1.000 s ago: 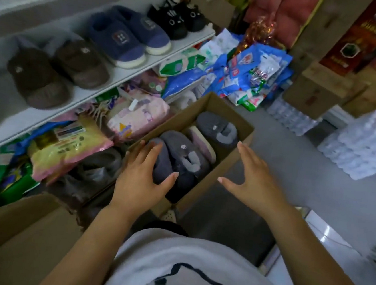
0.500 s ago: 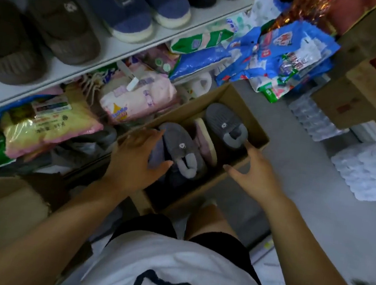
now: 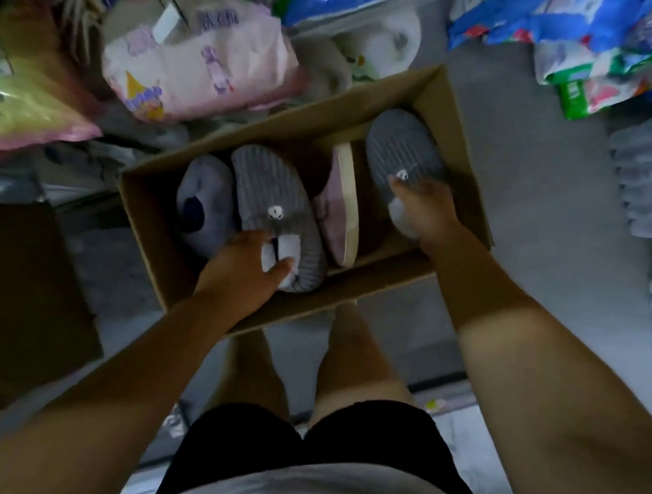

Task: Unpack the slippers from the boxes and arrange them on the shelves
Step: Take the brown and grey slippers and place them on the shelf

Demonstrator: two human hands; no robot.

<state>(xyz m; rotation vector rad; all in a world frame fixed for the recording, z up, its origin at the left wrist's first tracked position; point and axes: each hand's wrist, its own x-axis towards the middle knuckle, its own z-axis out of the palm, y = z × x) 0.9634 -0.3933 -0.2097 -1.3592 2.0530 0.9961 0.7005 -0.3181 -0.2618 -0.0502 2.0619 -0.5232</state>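
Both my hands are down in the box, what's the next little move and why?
Probably lift both out together: the left hand grips the middle grey slipper at its heel end, the right hand covers the right grey slipper, and both lie inside the cardboard box.

Dim, motion-blurred, warped at edges

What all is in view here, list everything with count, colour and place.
Cardboard box: one, brown, on the floor.
Left grey slipper: one, grey, mid-box.
Right grey slipper: one, grey, box's right end.
Blue-grey slipper: one, box's left end.
Pink slipper: one, on edge between the grey ones.
Pink package: one, behind the box.
Yellow package: one, far left.
Left hand: grips left grey slipper.
Right hand: grips right grey slipper.
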